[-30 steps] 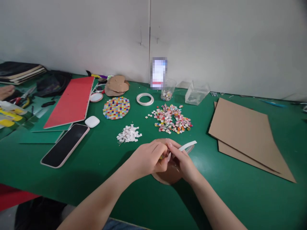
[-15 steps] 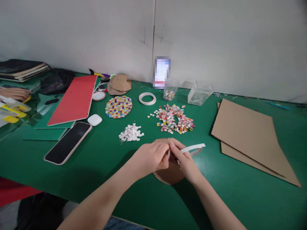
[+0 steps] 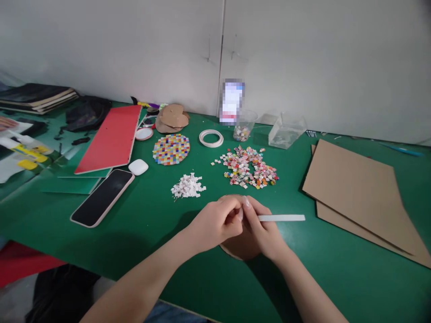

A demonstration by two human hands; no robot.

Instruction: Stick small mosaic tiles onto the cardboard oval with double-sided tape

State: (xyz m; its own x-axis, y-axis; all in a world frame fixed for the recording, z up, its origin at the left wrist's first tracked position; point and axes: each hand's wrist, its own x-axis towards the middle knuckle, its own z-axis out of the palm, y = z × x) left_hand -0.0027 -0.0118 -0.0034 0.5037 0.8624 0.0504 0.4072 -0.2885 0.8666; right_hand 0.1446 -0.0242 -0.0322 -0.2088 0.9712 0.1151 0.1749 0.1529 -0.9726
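Observation:
A strip of white tape (image 3: 283, 218) sticks out to the right from my right hand (image 3: 266, 226), which is closed round it. My left hand (image 3: 215, 226) is closed in a pinch, its fingertips meeting those of my right hand; whatever lies between them is hidden. Below both hands is a round brown cardboard piece (image 3: 240, 249), partly covered by them. Just beyond lie a heap of small white paper bits (image 3: 188, 186) and a larger pile of small colourful square tiles (image 3: 251, 166).
Behind are a tape roll (image 3: 211, 138), a round mosaic (image 3: 171, 149), a plastic cup (image 3: 244, 128) and a clear box (image 3: 286, 132). Cardboard sheets (image 3: 350, 184) lie right. A phone (image 3: 103, 197), white case (image 3: 138, 167) and red board (image 3: 111, 139) are left. Another person's hand (image 3: 8, 123) shows far left.
The tape strip has gone from a curled loop to lying straight out to the right. My hands stay together over the cardboard. The whole view has shifted slightly.

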